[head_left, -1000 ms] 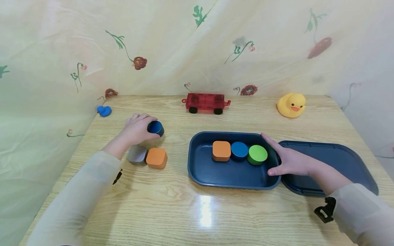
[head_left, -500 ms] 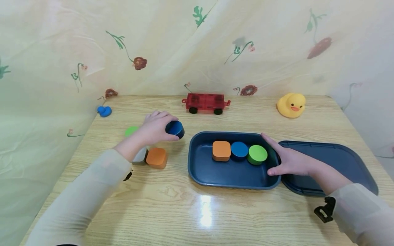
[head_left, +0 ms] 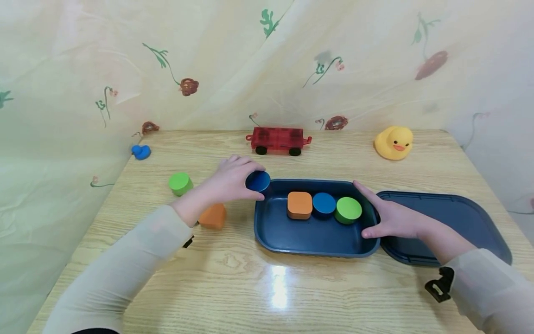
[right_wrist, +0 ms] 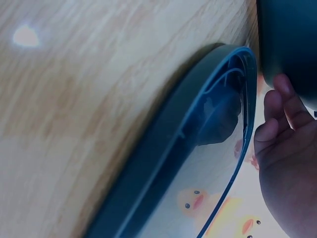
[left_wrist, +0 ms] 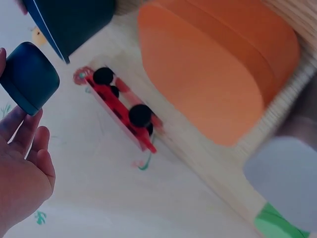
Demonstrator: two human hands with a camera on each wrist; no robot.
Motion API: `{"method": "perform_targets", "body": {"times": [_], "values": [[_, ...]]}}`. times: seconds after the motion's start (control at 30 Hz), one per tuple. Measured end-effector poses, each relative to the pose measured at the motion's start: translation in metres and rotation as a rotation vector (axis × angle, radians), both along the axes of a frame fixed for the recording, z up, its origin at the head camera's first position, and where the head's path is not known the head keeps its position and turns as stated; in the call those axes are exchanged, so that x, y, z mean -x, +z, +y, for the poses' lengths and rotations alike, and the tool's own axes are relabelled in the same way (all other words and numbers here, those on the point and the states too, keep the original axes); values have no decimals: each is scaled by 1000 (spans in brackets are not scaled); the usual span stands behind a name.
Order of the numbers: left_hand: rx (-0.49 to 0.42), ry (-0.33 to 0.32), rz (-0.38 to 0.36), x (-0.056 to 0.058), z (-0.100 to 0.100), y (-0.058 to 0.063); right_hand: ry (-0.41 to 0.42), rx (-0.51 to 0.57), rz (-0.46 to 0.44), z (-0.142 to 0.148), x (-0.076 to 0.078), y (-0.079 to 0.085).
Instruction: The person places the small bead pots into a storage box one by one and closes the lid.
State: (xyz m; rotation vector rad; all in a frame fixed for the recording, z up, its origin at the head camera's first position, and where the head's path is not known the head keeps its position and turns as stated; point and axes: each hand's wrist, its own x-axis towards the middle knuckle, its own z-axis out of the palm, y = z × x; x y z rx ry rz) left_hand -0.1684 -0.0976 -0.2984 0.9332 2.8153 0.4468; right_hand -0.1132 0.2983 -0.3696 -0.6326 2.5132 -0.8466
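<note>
My left hand [head_left: 235, 180] grips a round dark blue block [head_left: 257, 181] between thumb and fingers, and the block overlaps the left rear corner of the dark blue box [head_left: 275, 236]. In the left wrist view that block [left_wrist: 33, 79] is held in the fingertips. My right hand [head_left: 394, 218] holds the box's right end, thumb inside the wall and fingers outside. In a row inside the box sit an orange rounded-square block [head_left: 299, 205], a round blue block [head_left: 324, 204] and a round green block [head_left: 348, 209].
On the table's left are a green block [head_left: 181, 183], an orange block [head_left: 213, 216] and a grey block [left_wrist: 285, 178]. A dark blue lid [head_left: 454, 222] lies right of the box. Behind stand a red toy wagon [head_left: 278, 140], a yellow duck [head_left: 394, 143] and a small blue duck [head_left: 141, 151].
My left hand has carried the round blue block rightward from the table's left to the box's left rim, uncovering the green block and covering the grey one. The right hand has stayed put.
</note>
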Motion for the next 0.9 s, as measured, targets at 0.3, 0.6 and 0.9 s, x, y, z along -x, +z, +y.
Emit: {"method": "perform_targets", "body": {"times": [0.3, 0.6, 0.9], "values": [[25, -50, -40, -6, 18, -12, -4, -7, 2, 0, -1, 0], [44, -79, -60, -8, 29, -26, -4, -6, 7, 0, -1, 0], [101, -95, 0, -10, 38, -42, -9, -10, 10, 0, 0, -1]]}}
